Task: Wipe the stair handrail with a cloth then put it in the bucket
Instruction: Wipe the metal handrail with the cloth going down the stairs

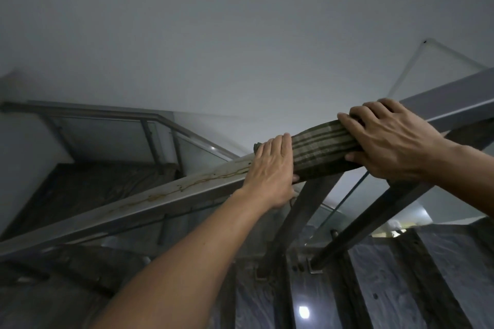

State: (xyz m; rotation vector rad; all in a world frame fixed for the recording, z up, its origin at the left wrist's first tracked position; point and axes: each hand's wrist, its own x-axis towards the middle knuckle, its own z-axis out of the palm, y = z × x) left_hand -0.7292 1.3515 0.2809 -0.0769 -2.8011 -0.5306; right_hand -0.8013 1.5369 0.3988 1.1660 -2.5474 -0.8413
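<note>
A grey metal handrail runs diagonally from lower left to upper right, with a brownish streak along its top. A dark striped cloth is wrapped over the rail near the middle. My left hand presses flat on the cloth's left end, fingers together. My right hand clamps the cloth's right end, fingers over the top and thumb underneath. No bucket is in view.
Two dark metal posts drop from the rail to the stair edge, with glass panels between. Dark marble steps lie below right. Another railing and flight stand at the left. A white wall fills the top.
</note>
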